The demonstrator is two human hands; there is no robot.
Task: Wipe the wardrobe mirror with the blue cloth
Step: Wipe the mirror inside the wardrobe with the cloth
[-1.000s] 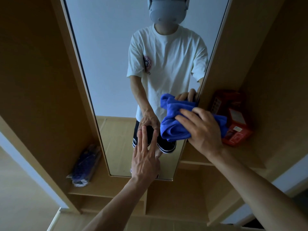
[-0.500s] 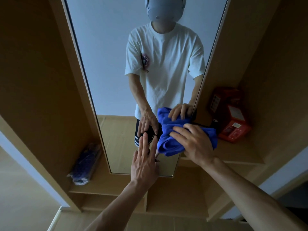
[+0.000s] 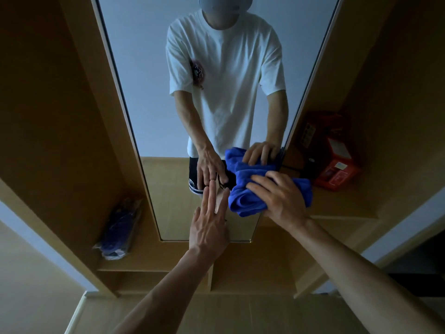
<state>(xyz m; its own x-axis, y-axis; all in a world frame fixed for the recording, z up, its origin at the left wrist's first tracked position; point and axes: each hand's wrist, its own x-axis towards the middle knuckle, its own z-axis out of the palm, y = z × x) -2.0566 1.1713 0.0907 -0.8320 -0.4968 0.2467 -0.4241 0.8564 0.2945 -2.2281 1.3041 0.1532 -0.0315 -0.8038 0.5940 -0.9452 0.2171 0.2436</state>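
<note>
Bracing hand: the left hand (image 3: 209,227) is flat, fingers straight and close together, fingertips touching the glass; it holds nothing.
Wiping hand: the right hand (image 3: 283,201) lies over the bunched blue cloth (image 3: 243,201), fingers bent round it and gripping it while pressing it onto the glass.
Cloth: under the right hand and just to the right of the left hand's fingertips, near them but apart; it bulges out past the right hand's fingers on both sides.
Mirror (image 3: 149,92): both hands meet it low down, the right hand close to its right edge; the tall stretch of glass runs up and away beyond the fingers.
Beyond the left hand: a plastic-wrapped bundle (image 3: 118,230) leans on a shelf, well apart to that hand's left.
Beyond the right hand: a red box (image 3: 337,169) sits on a shelf, past the mirror's edge.
Done so far: hard to judge; the glass shows no streaks or marks that tell wiped from unwiped.
Left to do: by my reading the wipe is under way at the lower right, and the strip below the hands, the lower left and the long upper part may all still need passes.
</note>
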